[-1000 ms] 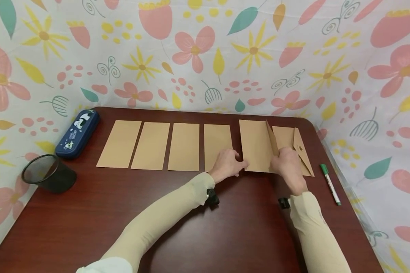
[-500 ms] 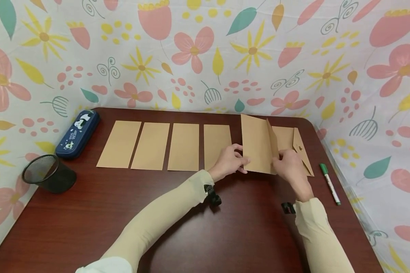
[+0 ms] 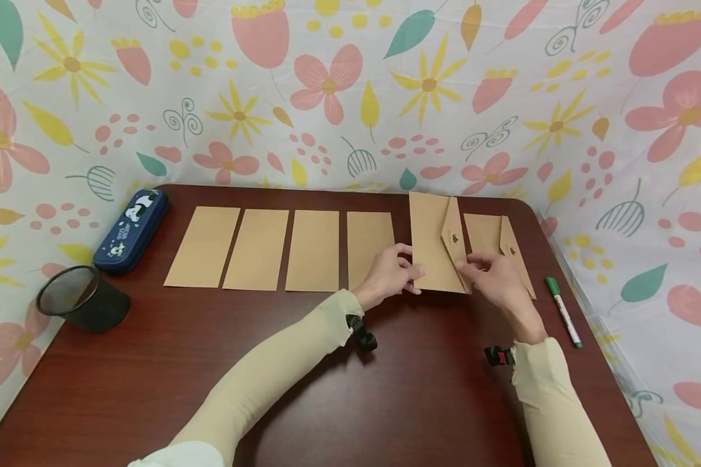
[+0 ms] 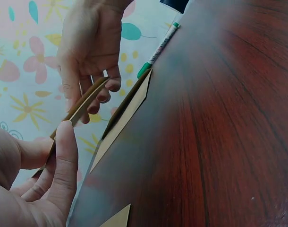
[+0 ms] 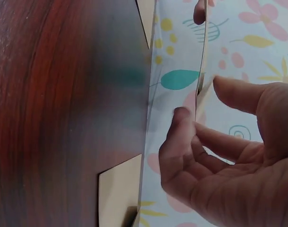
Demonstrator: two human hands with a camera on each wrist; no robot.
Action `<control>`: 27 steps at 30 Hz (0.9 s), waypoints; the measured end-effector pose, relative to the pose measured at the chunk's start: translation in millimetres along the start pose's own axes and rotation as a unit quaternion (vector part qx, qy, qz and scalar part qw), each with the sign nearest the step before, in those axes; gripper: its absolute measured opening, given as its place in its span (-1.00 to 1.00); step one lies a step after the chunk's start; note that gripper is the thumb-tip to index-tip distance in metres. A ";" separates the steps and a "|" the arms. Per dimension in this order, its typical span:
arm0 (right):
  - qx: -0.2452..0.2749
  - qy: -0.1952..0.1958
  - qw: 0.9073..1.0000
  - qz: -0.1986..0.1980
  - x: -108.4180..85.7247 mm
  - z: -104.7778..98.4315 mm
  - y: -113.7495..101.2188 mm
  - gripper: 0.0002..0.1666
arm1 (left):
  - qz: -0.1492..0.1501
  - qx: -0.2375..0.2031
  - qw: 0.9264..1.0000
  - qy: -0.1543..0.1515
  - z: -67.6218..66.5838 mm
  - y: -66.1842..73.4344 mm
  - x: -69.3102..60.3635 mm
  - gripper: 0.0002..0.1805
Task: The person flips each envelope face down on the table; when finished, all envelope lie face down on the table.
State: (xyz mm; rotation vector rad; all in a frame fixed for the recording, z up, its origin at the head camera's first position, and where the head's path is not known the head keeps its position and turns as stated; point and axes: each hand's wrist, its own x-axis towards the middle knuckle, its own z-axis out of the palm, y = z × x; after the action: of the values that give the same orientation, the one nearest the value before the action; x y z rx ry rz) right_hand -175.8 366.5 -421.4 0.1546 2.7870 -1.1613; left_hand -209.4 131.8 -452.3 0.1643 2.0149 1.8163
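Observation:
A kraft paper envelope (image 3: 429, 243), its pointed flap folded over the right side and bearing a small dark crown mark, is held tilted up off the table. My left hand (image 3: 387, 275) pinches its lower left edge, thumb in front and fingers behind. At the right edge, my right hand (image 3: 498, 282) has its thumb by the flap and fingers behind the paper; the right wrist view shows the envelope's thin edge (image 5: 200, 78) between thumb and fingers. To the right lies a second flapped envelope (image 3: 483, 232), partly covered by the right hand.
Several plain-faced envelopes (image 3: 312, 250) lie in a row on the dark wood table (image 3: 304, 389). A green-capped marker (image 3: 563, 312) is near the right edge. At left are a blue pencil case (image 3: 131, 230) and a black mesh cup (image 3: 84, 298). A floral curtain (image 3: 327, 149) hangs behind.
The envelope has been raised off the table and tilted up. Its flap, earlier standing up, now lies folded over its face. My right hand has shifted slightly and loosened its fingers.

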 end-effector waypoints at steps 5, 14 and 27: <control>0.031 0.002 1.000 -0.001 0.3 -0.2 -2.1 -0.12 | -0.006 -0.018 1.000 -0.002 0.2 -0.4 0.5 -0.46; 0.068 0.002 0.998 -0.004 -6.0 -4.4 -16.0 -0.10 | -0.003 0.014 1.000 0.014 1.3 -2.7 3.4 -0.45; 0.105 0.020 0.994 -0.003 -17.3 -4.3 -33.7 -0.18 | 0.041 0.179 0.982 0.041 11.8 10.9 -1.6 -0.57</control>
State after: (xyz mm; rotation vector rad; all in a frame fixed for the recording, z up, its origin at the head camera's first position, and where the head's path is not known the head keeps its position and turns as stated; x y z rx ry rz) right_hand -163.7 345.2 -392.2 0.1896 2.6953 -1.4669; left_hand -205.5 143.5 -442.1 0.2861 2.4132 1.5120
